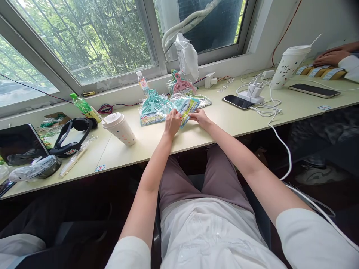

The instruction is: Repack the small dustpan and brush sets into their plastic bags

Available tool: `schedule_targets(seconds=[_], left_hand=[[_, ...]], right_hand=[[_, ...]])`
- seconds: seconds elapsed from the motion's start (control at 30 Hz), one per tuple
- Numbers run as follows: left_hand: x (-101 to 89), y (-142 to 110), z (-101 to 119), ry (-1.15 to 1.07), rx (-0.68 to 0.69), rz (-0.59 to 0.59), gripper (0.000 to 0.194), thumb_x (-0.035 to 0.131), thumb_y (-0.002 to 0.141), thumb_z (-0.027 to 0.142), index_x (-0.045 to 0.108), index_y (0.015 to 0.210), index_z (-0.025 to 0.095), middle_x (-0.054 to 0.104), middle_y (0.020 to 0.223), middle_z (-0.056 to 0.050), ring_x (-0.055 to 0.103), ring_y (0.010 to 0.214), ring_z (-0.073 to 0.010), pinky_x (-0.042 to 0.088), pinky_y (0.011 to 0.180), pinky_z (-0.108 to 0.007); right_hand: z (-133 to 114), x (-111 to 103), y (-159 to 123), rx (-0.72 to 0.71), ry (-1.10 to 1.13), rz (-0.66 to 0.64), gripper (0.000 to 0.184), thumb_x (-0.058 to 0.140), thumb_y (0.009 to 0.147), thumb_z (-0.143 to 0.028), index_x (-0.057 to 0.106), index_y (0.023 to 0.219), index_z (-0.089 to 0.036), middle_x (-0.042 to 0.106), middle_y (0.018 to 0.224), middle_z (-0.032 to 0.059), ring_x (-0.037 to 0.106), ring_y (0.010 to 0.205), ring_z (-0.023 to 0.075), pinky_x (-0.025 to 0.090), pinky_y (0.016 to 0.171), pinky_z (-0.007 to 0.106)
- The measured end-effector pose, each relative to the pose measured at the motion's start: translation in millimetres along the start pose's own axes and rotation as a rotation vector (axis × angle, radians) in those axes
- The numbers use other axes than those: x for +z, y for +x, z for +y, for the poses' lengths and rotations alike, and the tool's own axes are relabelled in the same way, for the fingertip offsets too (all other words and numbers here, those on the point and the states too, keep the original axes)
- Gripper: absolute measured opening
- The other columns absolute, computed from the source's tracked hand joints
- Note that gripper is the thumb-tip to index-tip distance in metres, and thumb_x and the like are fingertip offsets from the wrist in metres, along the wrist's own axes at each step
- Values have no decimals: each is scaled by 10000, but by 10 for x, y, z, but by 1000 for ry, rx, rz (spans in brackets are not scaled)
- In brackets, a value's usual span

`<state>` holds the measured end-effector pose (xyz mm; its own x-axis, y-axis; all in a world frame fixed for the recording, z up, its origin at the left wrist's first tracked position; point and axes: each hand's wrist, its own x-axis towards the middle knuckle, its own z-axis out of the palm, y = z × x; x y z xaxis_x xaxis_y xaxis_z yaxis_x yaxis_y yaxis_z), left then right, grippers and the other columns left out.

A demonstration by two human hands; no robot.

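Observation:
A packaged small dustpan-and-brush set [189,106], in clear film with a yellow and blue label, is tilted up between my hands above the table. My left hand [172,122] has its fingers closed on the near left side of the pack. At its right edge, my right hand [200,117] pinches the lower corner. Left of the pack lie mint-green dustpan-and-brush sets [153,106] in clear wrap, partly overlapped by it. Behind it, a pink dustpan set [183,85] and a green one lean near the window sill.
A white paper cup [120,129] and green bottle [84,106] stand left, near headphones [70,138] and a tablet [21,144]. To the right are a phone [238,101], a charger with cables [254,91], a tall cup [290,67] and another person's hands [333,56].

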<state>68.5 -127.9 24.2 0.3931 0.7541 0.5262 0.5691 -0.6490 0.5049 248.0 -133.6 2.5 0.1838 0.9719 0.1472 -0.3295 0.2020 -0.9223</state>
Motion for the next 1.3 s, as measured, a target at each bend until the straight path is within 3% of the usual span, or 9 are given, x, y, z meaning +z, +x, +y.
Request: schedule_targets(seconds=[0.17, 0.43, 0.67, 0.83, 0.97, 1.1, 1.3], left_hand=[[2, -17, 31, 97, 16, -28, 339, 588, 924, 235, 677, 1250, 210, 525, 1420, -180, 416, 1407, -400, 294, 1200, -547], [5, -2, 30, -59, -26, -9, 435, 673, 861, 202, 684, 1293, 255, 473, 1553, -120, 341, 1471, -386, 288, 1221, -524], [13, -10, 55, 107, -13, -56, 514, 574, 891, 147, 625, 1400, 198, 468, 1519, -195, 352, 1454, -424, 291, 1206, -595], [34, 46, 88, 94, -65, -41, 519, 590, 908, 233, 587, 1424, 177, 505, 1433, -214, 355, 1438, -427, 403, 1148, -556], [97, 123, 119, 43, -19, 10, 440, 511, 958, 240, 627, 1378, 178, 546, 1373, -214, 390, 1416, -410, 454, 1110, -521], [129, 166, 177, 217, 8, -6, 449, 411, 997, 204, 623, 1390, 159, 562, 1354, -236, 489, 1340, -393, 510, 1044, -486], [40, 181, 267, 636, 13, -140, 550, 381, 1005, 160, 442, 1551, 195, 535, 1413, -235, 584, 1236, -349, 576, 913, -420]], right_hand=[[25, 19, -24, 24, -57, -127, 273, 819, 659, -67, 697, 882, -165, 777, 923, 61, 755, 872, 232, 621, 991, 490], [-11, 51, -71, 65, -114, -208, 299, 852, 646, -78, 726, 906, -157, 781, 910, 50, 760, 844, 216, 628, 966, 466], [2, 34, -56, 69, -106, -225, 321, 868, 631, -97, 732, 917, -148, 788, 894, 59, 754, 806, 207, 653, 900, 420], [-16, 46, -66, 90, -93, -241, 299, 848, 616, -74, 733, 881, -151, 788, 879, 45, 742, 760, 187, 655, 892, 407], [-42, 71, -95, 99, -111, -239, 251, 830, 639, -80, 717, 848, -162, 770, 815, 34, 740, 751, 190, 646, 908, 416], [-69, 87, -124, 100, -114, -254, 266, 845, 634, -88, 701, 844, -167, 756, 795, 24, 734, 751, 190, 645, 895, 409], [-127, 92, -158, 107, -97, -230, 239, 825, 641, -67, 705, 831, -149, 740, 766, 19, 697, 699, 158, 640, 838, 354]])
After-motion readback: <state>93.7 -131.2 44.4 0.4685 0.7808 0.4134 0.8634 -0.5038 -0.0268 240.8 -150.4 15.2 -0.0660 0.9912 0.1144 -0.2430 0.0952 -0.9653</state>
